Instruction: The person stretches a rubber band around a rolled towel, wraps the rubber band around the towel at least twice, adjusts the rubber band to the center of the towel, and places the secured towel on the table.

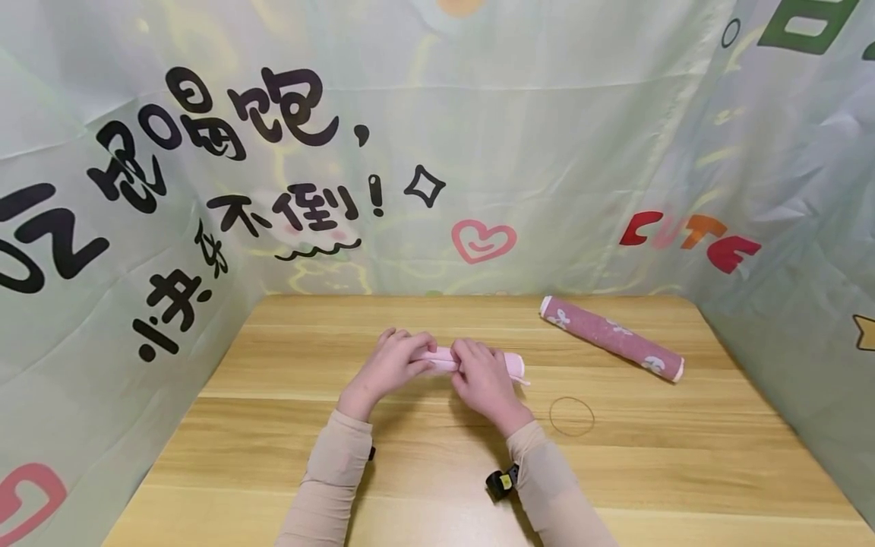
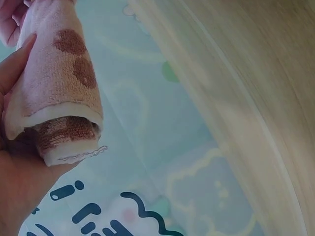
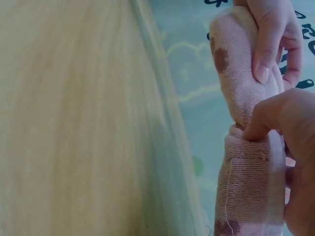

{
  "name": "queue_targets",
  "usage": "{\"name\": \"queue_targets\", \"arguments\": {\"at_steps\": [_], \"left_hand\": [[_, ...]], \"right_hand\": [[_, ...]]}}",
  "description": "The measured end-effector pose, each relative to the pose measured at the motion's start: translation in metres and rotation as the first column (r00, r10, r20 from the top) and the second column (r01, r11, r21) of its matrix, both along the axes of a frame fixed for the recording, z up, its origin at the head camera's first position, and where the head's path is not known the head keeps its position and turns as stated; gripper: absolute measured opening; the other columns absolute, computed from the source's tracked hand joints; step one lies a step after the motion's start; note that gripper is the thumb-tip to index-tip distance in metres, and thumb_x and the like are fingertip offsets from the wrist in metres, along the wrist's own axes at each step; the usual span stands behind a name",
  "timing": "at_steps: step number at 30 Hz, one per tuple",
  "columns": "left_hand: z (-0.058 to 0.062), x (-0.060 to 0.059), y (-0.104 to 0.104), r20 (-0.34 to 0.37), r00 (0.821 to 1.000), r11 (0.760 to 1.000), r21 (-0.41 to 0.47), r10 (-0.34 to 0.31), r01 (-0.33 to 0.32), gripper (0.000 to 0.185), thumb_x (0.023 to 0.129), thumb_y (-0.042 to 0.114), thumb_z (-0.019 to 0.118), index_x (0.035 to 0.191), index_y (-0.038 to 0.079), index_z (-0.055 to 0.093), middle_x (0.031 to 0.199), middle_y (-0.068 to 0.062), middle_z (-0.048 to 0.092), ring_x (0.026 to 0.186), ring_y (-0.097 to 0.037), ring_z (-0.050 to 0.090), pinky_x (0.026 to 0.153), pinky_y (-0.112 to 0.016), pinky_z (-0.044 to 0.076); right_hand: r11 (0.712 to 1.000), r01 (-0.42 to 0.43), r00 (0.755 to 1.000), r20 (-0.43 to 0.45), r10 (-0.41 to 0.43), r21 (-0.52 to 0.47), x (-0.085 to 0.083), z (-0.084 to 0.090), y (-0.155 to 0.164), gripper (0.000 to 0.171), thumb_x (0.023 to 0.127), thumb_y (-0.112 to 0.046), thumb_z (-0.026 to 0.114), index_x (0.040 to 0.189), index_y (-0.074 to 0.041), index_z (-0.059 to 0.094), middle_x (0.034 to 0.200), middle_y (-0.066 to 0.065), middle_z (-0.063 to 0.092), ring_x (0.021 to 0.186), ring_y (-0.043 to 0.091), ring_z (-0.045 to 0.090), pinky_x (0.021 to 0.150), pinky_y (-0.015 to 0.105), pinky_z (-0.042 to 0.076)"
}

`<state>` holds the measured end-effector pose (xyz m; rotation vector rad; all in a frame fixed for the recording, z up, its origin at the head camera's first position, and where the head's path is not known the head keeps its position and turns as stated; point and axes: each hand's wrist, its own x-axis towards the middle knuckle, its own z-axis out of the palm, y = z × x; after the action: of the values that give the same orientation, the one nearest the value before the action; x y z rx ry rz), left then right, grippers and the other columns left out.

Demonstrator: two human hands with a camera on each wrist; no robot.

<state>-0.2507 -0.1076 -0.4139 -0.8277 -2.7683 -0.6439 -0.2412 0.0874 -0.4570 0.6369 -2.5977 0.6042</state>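
Pale green fabric backdrop (image 1: pixel 547 152), printed with black characters, a pink heart and coloured letters, hangs around three sides of a light wooden table (image 1: pixel 437 471). Near the middle of that table lies a rolled pale pink terry towel with brown patches (image 1: pixel 472 362), lengthwise from left to right, and both hands are on it.

The left hand (image 1: pixel 393 363) grips the roll's left end, fingers curled over the top; the left wrist view shows the palm and thumb wrapped round the towel (image 2: pixel 56 83), whose open end shows a cream hem and a loose thread. The right hand (image 1: pixel 484 376) grips the roll just right of its middle, and in the right wrist view its thumb (image 3: pixel 263 120) presses into the cloth (image 3: pixel 246 147) so that the roll is pinched in there. The two hands sit just beside each other.

A second rolled towel, dusty mauve with white flower shapes and cream ends (image 1: pixel 611 337), lies slanted toward the table's far right. A thin brown rubber band (image 1: pixel 571 416) lies flat near the right wrist, apart from both rolls.
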Motion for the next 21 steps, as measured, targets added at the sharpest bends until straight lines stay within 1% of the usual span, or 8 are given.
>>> {"name": "queue_targets", "arguments": {"at_steps": [5,9,11,14,15,17,19,21], "left_hand": [[0.002,0.001,-0.001,0.01,1.0,1.0,0.024,0.001,-0.001,0.018,0.086,0.022,0.073,0.099,0.019,0.061,0.097,-0.001,0.073,0.093,-0.024,0.061,0.109,-0.06,0.032],[0.002,0.001,-0.003,0.04,0.999,0.999,0.04,0.008,-0.01,0.02,0.087,0.023,0.073,0.102,0.018,0.062,0.1,-0.001,0.072,0.095,-0.024,0.061,0.11,-0.059,0.031],[0.002,0.001,-0.003,0.057,0.998,0.999,0.05,0.01,-0.013,0.021,0.087,0.023,0.073,0.104,0.018,0.062,0.101,-0.001,0.072,0.096,-0.024,0.061,0.111,-0.058,0.03],[0.003,0.001,-0.003,0.067,0.998,0.998,0.06,0.016,-0.02,0.022,0.087,0.023,0.073,0.105,0.018,0.062,0.102,-0.002,0.072,0.097,-0.025,0.061,0.111,-0.057,0.03],[0.003,0.001,-0.003,0.061,0.998,0.998,0.058,0.021,-0.024,0.022,0.087,0.023,0.073,0.106,0.018,0.062,0.102,-0.002,0.071,0.098,-0.025,0.061,0.11,-0.057,0.03],[0.003,0.001,-0.001,0.026,0.999,0.999,0.037,0.036,-0.037,0.023,0.087,0.025,0.073,0.107,0.018,0.063,0.106,-0.001,0.071,0.101,-0.025,0.061,0.109,-0.058,0.031],[0.003,0.002,0.0,-0.035,0.998,0.999,0.012,0.05,-0.05,0.026,0.086,0.026,0.073,0.109,0.018,0.063,0.111,-0.002,0.071,0.107,-0.027,0.06,0.108,-0.061,0.031],[0.003,0.002,0.002,-0.115,0.992,0.998,-0.017,0.058,-0.06,0.029,0.085,0.027,0.074,0.111,0.018,0.064,0.118,-0.002,0.068,0.115,-0.028,0.057,0.108,-0.064,0.031]], "right_hand": [[0.999,-0.049,0.998,0.045,0.049,-0.01,-0.001,0.003,0.006,0.029,0.076,-0.01,0.071,0.09,-0.02,0.047,0.085,-0.005,0.053,0.084,0.018,0.054,0.084,0.052,0.046],[0.996,-0.083,0.994,0.073,0.085,-0.026,-0.003,0.004,0.011,0.036,0.077,-0.013,0.077,0.099,-0.017,0.05,0.096,-0.001,0.058,0.091,0.02,0.057,0.087,0.052,0.046],[0.997,-0.075,0.995,0.064,0.076,-0.02,-0.003,0.005,0.012,0.04,0.076,-0.015,0.08,0.104,-0.015,0.051,0.099,0.001,0.058,0.091,0.021,0.058,0.085,0.052,0.047],[0.999,-0.038,0.998,0.039,0.038,-0.003,-0.003,0.005,0.013,0.044,0.075,-0.017,0.082,0.106,-0.012,0.051,0.099,0.003,0.058,0.089,0.021,0.059,0.082,0.051,0.049],[1.0,-0.024,0.999,0.037,0.024,-0.001,-0.004,0.005,0.013,0.045,0.075,-0.017,0.082,0.106,-0.012,0.051,0.098,0.003,0.059,0.088,0.021,0.059,0.081,0.05,0.049],[1.0,-0.001,0.999,0.045,0.001,-0.01,-0.005,0.005,0.014,0.043,0.075,-0.017,0.083,0.104,-0.011,0.052,0.096,0.004,0.06,0.084,0.021,0.059,0.078,0.047,0.051],[0.999,0.019,0.998,0.067,-0.017,-0.032,-0.006,0.006,0.015,0.04,0.076,-0.017,0.082,0.103,-0.011,0.053,0.093,0.003,0.062,0.08,0.02,0.059,0.074,0.044,0.051],[0.997,0.041,0.994,0.099,-0.034,-0.065,-0.007,0.006,0.016,0.038,0.077,-0.017,0.081,0.103,-0.01,0.055,0.091,0.003,0.063,0.075,0.019,0.058,0.069,0.04,0.051]]}}
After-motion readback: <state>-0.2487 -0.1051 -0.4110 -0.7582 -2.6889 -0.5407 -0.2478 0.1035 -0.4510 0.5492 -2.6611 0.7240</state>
